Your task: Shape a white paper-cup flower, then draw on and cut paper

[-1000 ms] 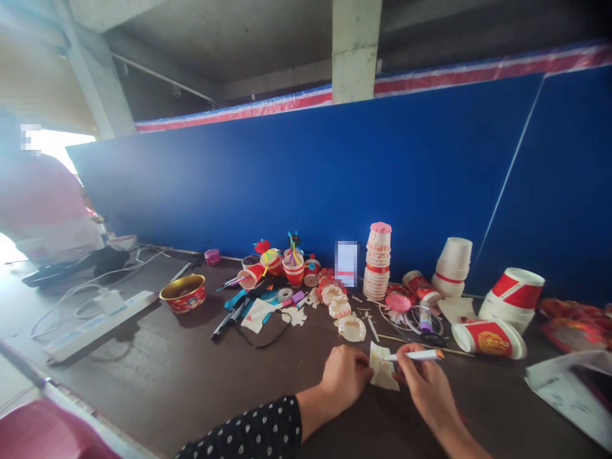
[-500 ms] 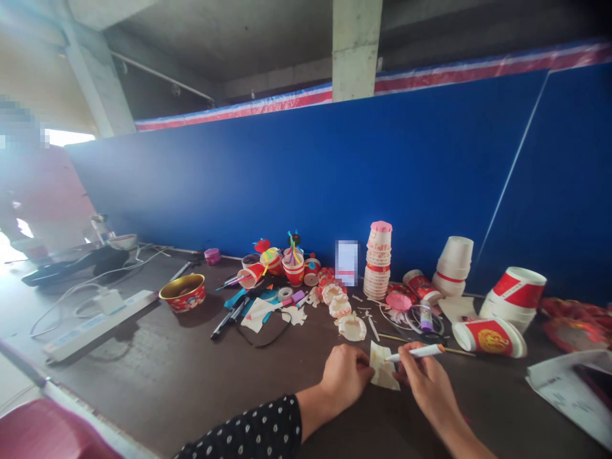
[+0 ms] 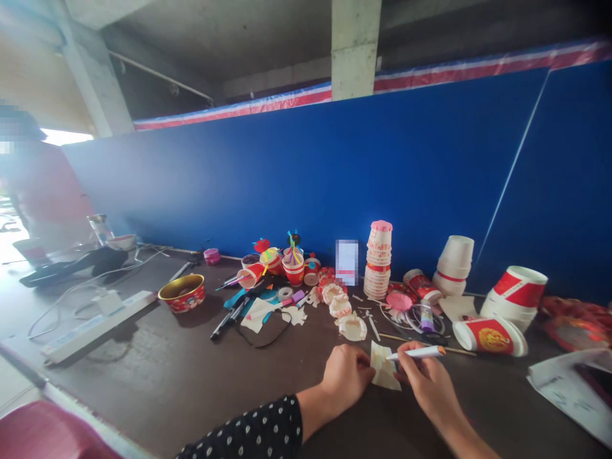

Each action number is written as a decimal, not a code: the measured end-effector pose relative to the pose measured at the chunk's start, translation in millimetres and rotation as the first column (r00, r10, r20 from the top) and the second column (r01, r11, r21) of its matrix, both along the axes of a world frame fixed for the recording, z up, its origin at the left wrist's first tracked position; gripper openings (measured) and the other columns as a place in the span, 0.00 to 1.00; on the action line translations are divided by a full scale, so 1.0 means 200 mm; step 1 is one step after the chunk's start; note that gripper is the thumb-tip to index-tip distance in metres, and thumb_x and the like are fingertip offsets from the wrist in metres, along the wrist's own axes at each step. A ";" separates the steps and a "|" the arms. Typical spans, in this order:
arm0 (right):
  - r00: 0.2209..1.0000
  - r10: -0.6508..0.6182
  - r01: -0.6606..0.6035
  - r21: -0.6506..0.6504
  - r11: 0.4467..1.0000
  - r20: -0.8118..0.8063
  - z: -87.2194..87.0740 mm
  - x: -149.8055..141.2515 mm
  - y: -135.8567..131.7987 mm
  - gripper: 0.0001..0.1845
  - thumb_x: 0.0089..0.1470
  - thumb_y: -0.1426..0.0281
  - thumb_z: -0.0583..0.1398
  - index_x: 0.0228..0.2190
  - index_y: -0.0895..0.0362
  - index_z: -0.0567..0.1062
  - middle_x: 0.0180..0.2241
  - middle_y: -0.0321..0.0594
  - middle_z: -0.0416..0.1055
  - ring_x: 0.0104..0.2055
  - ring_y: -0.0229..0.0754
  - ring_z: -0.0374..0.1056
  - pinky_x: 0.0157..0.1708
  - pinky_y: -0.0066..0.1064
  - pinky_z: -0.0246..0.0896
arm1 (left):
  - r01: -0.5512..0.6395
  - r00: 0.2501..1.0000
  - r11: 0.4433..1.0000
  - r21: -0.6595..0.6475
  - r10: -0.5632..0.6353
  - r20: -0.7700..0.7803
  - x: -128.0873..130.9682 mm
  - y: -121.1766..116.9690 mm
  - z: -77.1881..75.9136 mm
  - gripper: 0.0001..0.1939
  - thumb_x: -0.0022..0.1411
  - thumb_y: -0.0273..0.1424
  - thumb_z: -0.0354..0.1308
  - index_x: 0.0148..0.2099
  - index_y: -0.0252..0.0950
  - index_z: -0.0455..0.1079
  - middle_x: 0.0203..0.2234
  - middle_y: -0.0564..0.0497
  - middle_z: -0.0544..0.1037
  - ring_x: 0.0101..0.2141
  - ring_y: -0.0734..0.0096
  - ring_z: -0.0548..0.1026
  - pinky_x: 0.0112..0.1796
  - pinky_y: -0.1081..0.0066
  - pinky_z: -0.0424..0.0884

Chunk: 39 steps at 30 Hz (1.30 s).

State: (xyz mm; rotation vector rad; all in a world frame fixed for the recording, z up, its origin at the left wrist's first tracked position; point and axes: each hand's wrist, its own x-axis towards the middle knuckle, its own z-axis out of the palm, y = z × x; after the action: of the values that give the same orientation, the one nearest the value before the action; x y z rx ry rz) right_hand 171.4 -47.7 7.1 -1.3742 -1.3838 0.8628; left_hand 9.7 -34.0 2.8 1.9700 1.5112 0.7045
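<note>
A small cream piece of paper [image 3: 383, 366] with faint yellowish marks lies on the dark table in front of me. My left hand [image 3: 345, 376] pinches its left edge between thumb and fingers. In my right hand [image 3: 425, 379] is a white marker [image 3: 421, 352] with an orange end, held like a pen. The marker's tip touches or hovers just over the paper; I cannot tell which. Just beyond lie white paper scraps [image 3: 373, 326] and a frilly-edged white paper cup piece [image 3: 352, 327].
A tall stack of paper cups [image 3: 377, 261] stands behind the paper. Toppled red-and-white cups [image 3: 490, 336] and a glue stick [image 3: 426, 317] lie rightward. Left are markers and scissors-like clutter, a gold-rimmed bowl [image 3: 183, 294] and a power strip [image 3: 100, 326]. A person [image 3: 43, 185] is at far left.
The marker has shifted very slightly over the paper in my right hand. My left hand keeps its hold. The person at far left has changed posture.
</note>
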 end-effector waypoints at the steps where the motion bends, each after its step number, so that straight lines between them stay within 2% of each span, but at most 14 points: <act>1: 1.000 -0.007 0.007 0.003 1.000 0.014 0.00 0.00 0.00 0.12 0.44 0.58 0.54 0.23 0.54 0.66 0.17 0.33 0.66 0.22 0.41 0.67 0.25 0.28 0.66 | -0.004 1.000 1.000 0.002 0.004 -0.003 0.00 0.00 0.00 0.12 0.46 0.32 0.51 0.30 0.34 0.74 0.22 0.52 0.75 0.25 0.73 0.70 0.26 0.77 0.60; 10: 0.995 -0.049 0.044 0.058 0.997 0.087 -0.08 0.03 0.04 0.13 0.48 0.57 0.52 0.25 0.53 0.64 0.18 0.34 0.65 0.21 0.41 0.68 0.23 0.29 0.66 | 0.002 0.999 1.000 -0.002 -0.002 -0.054 0.00 -0.01 0.01 0.13 0.48 0.33 0.52 0.33 0.35 0.74 0.24 0.51 0.75 0.27 0.72 0.71 0.27 0.76 0.62; 15: 0.995 -0.081 0.078 0.060 0.995 0.052 -0.07 0.03 0.04 0.13 0.49 0.57 0.51 0.25 0.53 0.63 0.18 0.34 0.65 0.22 0.42 0.68 0.22 0.30 0.66 | -0.001 0.998 1.000 0.010 0.001 -0.065 0.00 -0.01 0.01 0.13 0.49 0.33 0.51 0.33 0.34 0.73 0.25 0.50 0.75 0.27 0.72 0.70 0.27 0.76 0.61; 26: 0.979 -0.112 0.099 0.082 0.992 0.168 -0.05 0.02 0.03 0.13 0.48 0.57 0.51 0.25 0.54 0.63 0.19 0.35 0.68 0.21 0.41 0.69 0.22 0.29 0.65 | -0.005 0.999 1.000 0.010 0.006 -0.045 0.00 -0.01 0.02 0.11 0.48 0.32 0.52 0.31 0.35 0.73 0.23 0.51 0.75 0.26 0.73 0.70 0.26 0.77 0.60; 39: 0.999 -0.038 0.038 0.050 0.998 0.009 -0.01 0.01 0.01 0.11 0.47 0.60 0.53 0.24 0.54 0.65 0.18 0.32 0.64 0.22 0.39 0.66 0.23 0.28 0.67 | 0.004 1.000 1.000 0.011 -0.003 -0.023 0.00 -0.01 0.03 0.11 0.48 0.31 0.52 0.31 0.34 0.73 0.22 0.51 0.75 0.25 0.73 0.69 0.25 0.77 0.59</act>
State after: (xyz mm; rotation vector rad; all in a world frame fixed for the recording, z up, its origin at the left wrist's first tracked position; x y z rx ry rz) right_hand 172.7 -45.0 4.6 -1.3639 -1.3732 0.7924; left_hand 9.9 -36.4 8.9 1.9946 1.5203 0.6919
